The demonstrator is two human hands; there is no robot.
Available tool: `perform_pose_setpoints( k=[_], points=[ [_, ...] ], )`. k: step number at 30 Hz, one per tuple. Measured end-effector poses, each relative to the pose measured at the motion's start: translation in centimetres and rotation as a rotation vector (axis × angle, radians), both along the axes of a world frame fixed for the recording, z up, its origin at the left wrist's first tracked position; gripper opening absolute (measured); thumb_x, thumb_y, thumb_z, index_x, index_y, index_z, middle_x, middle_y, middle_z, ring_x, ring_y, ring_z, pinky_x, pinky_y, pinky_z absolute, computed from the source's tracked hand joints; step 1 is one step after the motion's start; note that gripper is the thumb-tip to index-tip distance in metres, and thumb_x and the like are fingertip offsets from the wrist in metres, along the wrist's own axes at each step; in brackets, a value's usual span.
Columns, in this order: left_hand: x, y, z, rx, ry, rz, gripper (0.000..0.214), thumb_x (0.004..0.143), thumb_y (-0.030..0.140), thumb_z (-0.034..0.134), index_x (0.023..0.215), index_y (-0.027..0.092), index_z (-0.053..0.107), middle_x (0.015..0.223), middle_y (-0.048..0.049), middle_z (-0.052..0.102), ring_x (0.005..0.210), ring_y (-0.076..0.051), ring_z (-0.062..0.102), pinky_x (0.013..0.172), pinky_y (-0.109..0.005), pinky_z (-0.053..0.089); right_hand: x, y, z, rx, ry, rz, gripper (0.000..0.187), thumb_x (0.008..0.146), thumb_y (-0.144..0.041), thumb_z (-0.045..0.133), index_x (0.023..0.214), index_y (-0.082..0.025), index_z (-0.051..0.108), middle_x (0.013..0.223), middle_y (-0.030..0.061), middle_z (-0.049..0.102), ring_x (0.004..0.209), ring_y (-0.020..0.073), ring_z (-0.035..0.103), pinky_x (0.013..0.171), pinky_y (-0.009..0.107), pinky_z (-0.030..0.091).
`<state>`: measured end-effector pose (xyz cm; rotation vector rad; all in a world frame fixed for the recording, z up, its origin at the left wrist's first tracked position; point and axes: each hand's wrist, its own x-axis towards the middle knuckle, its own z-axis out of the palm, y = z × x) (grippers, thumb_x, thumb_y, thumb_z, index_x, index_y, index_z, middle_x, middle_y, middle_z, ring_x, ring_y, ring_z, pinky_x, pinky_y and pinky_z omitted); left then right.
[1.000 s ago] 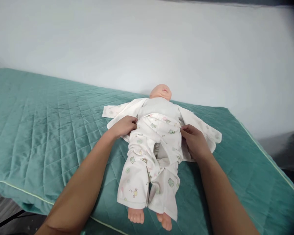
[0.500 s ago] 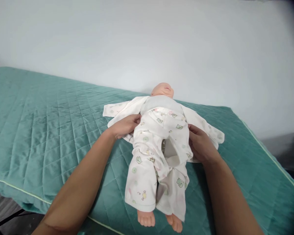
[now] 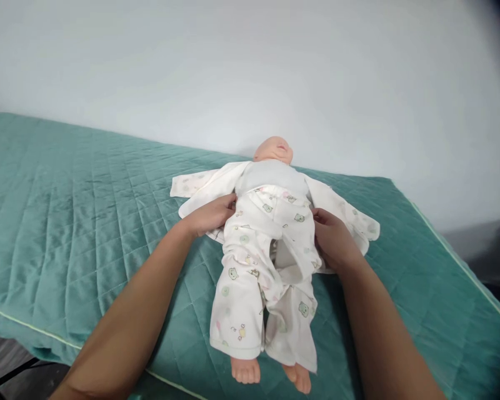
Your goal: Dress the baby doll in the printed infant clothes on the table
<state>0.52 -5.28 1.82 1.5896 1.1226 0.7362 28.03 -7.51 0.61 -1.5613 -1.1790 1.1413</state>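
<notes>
Two hands pinch the white animal-print cotton trousers [image 3: 250,278] at the hips, left hand [image 3: 210,216] and right hand [image 3: 332,241] closed on the waistband, on the plastic baby doll [image 3: 274,150] lying face-up on the teal quilted bed [image 3: 87,211].

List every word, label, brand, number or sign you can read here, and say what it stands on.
None can be read. The trousers and the open jacket bear only small printed animal pictures, no letters. The green quilted cover and the wall carry no writing. The left hand and right hand hold the trousers' waist.
</notes>
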Motion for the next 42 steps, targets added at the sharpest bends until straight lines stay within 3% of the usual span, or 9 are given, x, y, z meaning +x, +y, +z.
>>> perform_pose_setpoints(
  k=[6,12,16,20,25,30,36,39,42],
  points=[
    [0.4,-0.1,-0.1,0.008,0.067,0.096,0.013,0.067,0.02,0.06,0.078,0.02,0.065,0.07,-0.0029,0.065,0.075,-0.024,0.061,0.067,-0.033,0.048,0.1,0.6,0.1,0.091,-0.563,-0.017,0.013,0.072,-0.024,0.064,0.085,-0.022,0.066,0.08,0.0026,0.07,0.077,0.0208,0.061,0.07,0.032,0.043],
    [0.8,0.3,-0.6,0.127,0.225,0.231,0.009,0.069,0.02,0.053,0.074,0.018,0.061,0.079,-0.0046,0.069,0.082,-0.024,0.062,0.069,-0.032,0.046,0.2,0.6,0.1,0.141,-0.699,0.004,0.012,0.075,-0.024,0.061,0.086,-0.021,0.067,0.08,0.0041,0.07,0.077,0.0216,0.06,0.068,0.032,0.04],
    [0.7,0.2,-0.2,0.097,0.226,0.13,0.013,0.068,0.02,0.055,0.075,0.018,0.066,0.085,-0.0067,0.072,0.088,-0.028,0.065,0.073,-0.034,0.048,0.4,0.4,0.1,0.174,-0.565,0.153,0.017,0.079,-0.024,0.059,0.09,-0.022,0.07,0.088,0.0041,0.074,0.086,0.0245,0.065,0.076,0.035,0.045],
    [0.9,-0.1,0.2,-0.034,-0.037,0.059,0.027,0.066,0.018,0.06,0.091,0.017,0.071,0.092,-0.0062,0.075,0.09,-0.028,0.067,0.072,-0.034,0.052,0.2,0.2,0.4,0.181,-0.316,0.226,0.028,0.076,-0.027,0.067,0.103,-0.021,0.071,0.101,0.005,0.076,0.093,0.0263,0.067,0.083,0.039,0.05],
    [1.6,-0.4,-0.4,-0.092,-0.354,0.103,0.03,0.069,0.021,0.068,0.098,0.017,0.072,0.095,-0.0074,0.075,0.095,-0.028,0.069,0.079,-0.035,0.054,-0.5,0.1,0.5,0.149,0.001,0.167,0.037,0.07,-0.032,0.077,0.105,-0.022,0.071,0.104,0.0061,0.076,0.092,0.0267,0.069,0.08,0.039,0.055],
    [1.9,-0.3,-0.7,-0.093,-0.468,0.156,0.031,0.067,0.024,0.075,0.097,0.017,0.073,0.089,-0.0055,0.075,0.095,-0.027,0.07,0.081,-0.036,0.055,-1.2,-0.3,1.0,0.154,0.099,0.117,0.032,0.069,-0.036,0.079,0.098,-0.024,0.073,0.104,0.0052,0.077,0.096,0.0285,0.07,0.078,0.04,0.058],
    [1.8,-0.5,-0.1,0.017,-0.403,0.127,0.03,0.069,0.029,0.074,0.096,0.016,0.073,0.091,-0.0062,0.075,0.098,-0.028,0.067,0.085,-0.037,0.054,-1.2,-0.3,1.0,0.096,0.283,0.067,0.028,0.065,-0.034,0.08,0.091,-0.026,0.073,0.095,0.0034,0.078,0.094,0.0295,0.072,0.077,0.042,0.059],
    [1.4,-0.8,0.2,0.135,-0.26,0.102,0.028,0.072,0.029,0.069,0.097,0.017,0.073,0.097,-0.006,0.075,0.104,-0.028,0.064,0.09,-0.036,0.051,-0.9,0.0,0.3,0.073,0.351,0.093,0.03,0.066,-0.031,0.077,0.094,-0.026,0.072,0.093,0.0028,0.078,0.09,0.0282,0.072,0.074,0.041,0.058],
    [1.0,-0.7,0.2,0.152,-0.071,0.081,0.021,0.072,0.028,0.065,0.089,0.017,0.072,0.09,-0.0047,0.075,0.097,-0.029,0.065,0.085,-0.036,0.051,-0.8,0.1,0.0,0.088,0.286,0.089,0.027,0.069,-0.031,0.074,0.095,-0.026,0.071,0.091,0.0021,0.077,0.081,0.0253,0.071,0.07,0.039,0.057]
  ],
)
